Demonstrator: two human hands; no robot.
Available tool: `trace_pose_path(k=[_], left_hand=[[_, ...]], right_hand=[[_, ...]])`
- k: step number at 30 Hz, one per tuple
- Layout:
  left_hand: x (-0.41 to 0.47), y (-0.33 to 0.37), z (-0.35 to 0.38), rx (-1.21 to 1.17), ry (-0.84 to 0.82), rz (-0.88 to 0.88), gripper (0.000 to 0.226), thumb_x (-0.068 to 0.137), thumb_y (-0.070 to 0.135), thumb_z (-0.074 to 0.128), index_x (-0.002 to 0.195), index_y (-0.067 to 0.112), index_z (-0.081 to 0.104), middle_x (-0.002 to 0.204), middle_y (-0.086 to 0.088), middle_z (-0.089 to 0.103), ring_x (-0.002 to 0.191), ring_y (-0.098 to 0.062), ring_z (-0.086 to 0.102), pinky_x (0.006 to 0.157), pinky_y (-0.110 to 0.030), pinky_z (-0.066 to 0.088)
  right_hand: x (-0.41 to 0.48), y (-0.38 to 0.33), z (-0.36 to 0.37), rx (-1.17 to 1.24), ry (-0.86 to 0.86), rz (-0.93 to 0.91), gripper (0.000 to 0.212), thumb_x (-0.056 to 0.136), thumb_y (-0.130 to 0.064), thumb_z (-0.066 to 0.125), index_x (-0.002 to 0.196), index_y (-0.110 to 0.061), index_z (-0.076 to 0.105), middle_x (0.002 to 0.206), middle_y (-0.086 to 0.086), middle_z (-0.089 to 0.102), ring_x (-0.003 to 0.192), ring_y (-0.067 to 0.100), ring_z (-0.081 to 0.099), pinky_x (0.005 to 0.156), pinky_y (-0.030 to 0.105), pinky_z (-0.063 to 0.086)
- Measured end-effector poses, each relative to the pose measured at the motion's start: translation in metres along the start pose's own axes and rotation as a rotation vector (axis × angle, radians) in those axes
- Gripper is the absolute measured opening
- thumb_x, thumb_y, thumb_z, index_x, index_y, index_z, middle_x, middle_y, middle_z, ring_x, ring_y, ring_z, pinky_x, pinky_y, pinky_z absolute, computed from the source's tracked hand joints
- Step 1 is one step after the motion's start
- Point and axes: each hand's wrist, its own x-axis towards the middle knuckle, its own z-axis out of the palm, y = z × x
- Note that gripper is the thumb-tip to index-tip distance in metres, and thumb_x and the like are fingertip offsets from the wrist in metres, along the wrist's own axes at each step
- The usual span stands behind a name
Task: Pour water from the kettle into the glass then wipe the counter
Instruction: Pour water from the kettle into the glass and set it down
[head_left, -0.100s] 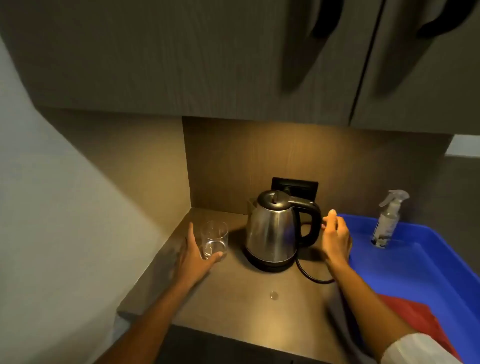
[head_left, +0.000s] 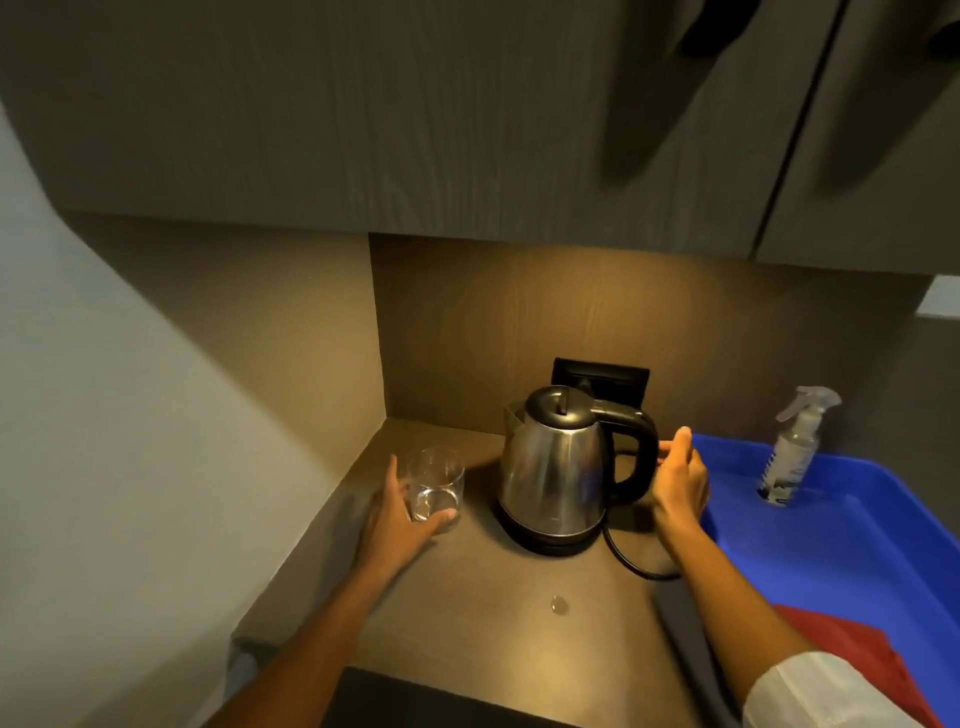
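The left hand (head_left: 397, 512) cups the clear round drinking glass (head_left: 435, 488) standing on the brown worktop (head_left: 483, 618); the right hand (head_left: 680, 480), fingers loosely curled and gripping nothing, sits just beside the black handle of the steel electric kettle (head_left: 556, 467), upright on its base.

Person, two arms in view
Left hand (head_left: 397, 512) and forearm bare; right hand (head_left: 679, 480) bare, right forearm bare up to a white sleeve (head_left: 810, 693), cuff pushed back.

Steel kettle (head_left: 553, 470) upright on black base, clear glass (head_left: 435, 488) upright to its left, brown counter (head_left: 483, 613)
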Motion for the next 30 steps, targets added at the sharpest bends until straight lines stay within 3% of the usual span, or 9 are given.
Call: trace_pose_path(k=[5,8,11,13,19,21,25,30], left_hand=[[0.014,0.002,0.018,-0.103,-0.012,-0.051,0.122,0.047,0.060,0.087,0.151,0.030,0.030,0.146,-0.006,0.052,0.131,-0.029,0.052,0.104,-0.048,0.049],[0.021,0.003,0.027,-0.119,-0.040,-0.033,0.113,0.054,0.050,0.089,0.150,0.029,0.033,0.145,-0.004,0.054,0.130,-0.026,0.053,0.105,-0.047,0.049],[0.028,0.002,0.028,-0.085,-0.056,-0.011,0.106,0.056,0.047,0.090,0.147,0.028,0.038,0.142,-0.003,0.057,0.127,-0.024,0.056,0.104,-0.047,0.050],[0.030,0.002,0.025,-0.066,-0.059,-0.004,0.103,0.052,0.052,0.089,0.142,0.029,0.044,0.138,-0.001,0.060,0.125,-0.023,0.058,0.103,-0.047,0.052],[0.026,0.001,0.023,-0.037,-0.037,0.036,0.097,0.051,0.058,0.088,0.136,0.029,0.051,0.129,0.001,0.066,0.119,-0.020,0.062,0.098,-0.046,0.055],[0.024,0.003,0.021,-0.017,-0.025,0.032,0.097,0.051,0.059,0.088,0.135,0.028,0.052,0.127,0.001,0.067,0.117,-0.019,0.064,0.097,-0.043,0.056],[0.022,0.007,0.018,0.037,-0.041,0.052,0.090,0.055,0.059,0.087,0.133,0.027,0.054,0.127,0.001,0.068,0.117,-0.018,0.063,0.094,-0.039,0.056],[0.021,0.009,0.016,0.042,-0.032,0.071,0.085,0.056,0.058,0.086,0.129,0.025,0.057,0.123,-0.001,0.069,0.114,-0.021,0.064,0.092,-0.041,0.056]], right_hand=[[0.014,0.022,0.023,0.190,0.062,0.135,0.038,0.089,-0.051,0.039,0.086,-0.021,0.063,0.093,0.010,0.058,0.091,0.027,0.053,0.071,0.037,0.041],[0.024,0.028,0.037,0.321,0.042,0.239,0.047,0.081,-0.053,0.046,0.098,-0.015,0.067,0.090,0.007,0.061,0.088,0.024,0.055,0.073,0.038,0.046],[0.030,0.028,0.047,0.447,0.069,0.307,0.031,0.065,-0.053,0.052,0.065,-0.023,0.057,0.058,-0.003,0.053,0.061,0.018,0.049,0.053,0.031,0.039],[0.035,0.021,0.052,0.443,0.072,0.296,0.026,0.063,-0.050,0.054,0.062,-0.025,0.052,0.055,-0.004,0.048,0.054,0.015,0.045,0.050,0.030,0.036],[0.042,-0.045,0.052,0.188,-0.021,-0.057,0.037,0.068,-0.037,0.051,0.035,-0.021,0.045,0.034,-0.012,0.033,0.044,0.012,0.031,0.049,0.034,0.028],[0.041,-0.073,0.052,0.079,-0.065,-0.197,0.040,0.070,-0.037,0.048,0.037,-0.014,0.050,0.032,-0.006,0.036,0.041,0.011,0.033,0.044,0.032,0.031],[0.027,-0.111,0.058,-0.167,-0.061,-0.389,0.050,0.073,-0.043,0.046,0.042,-0.006,0.032,0.043,0.008,0.031,0.045,0.022,0.033,0.049,0.034,0.034],[0.013,-0.124,0.069,-0.322,-0.067,-0.540,0.048,0.076,-0.041,0.049,0.040,-0.013,0.032,0.043,0.000,0.029,0.041,0.019,0.032,0.049,0.030,0.033]])
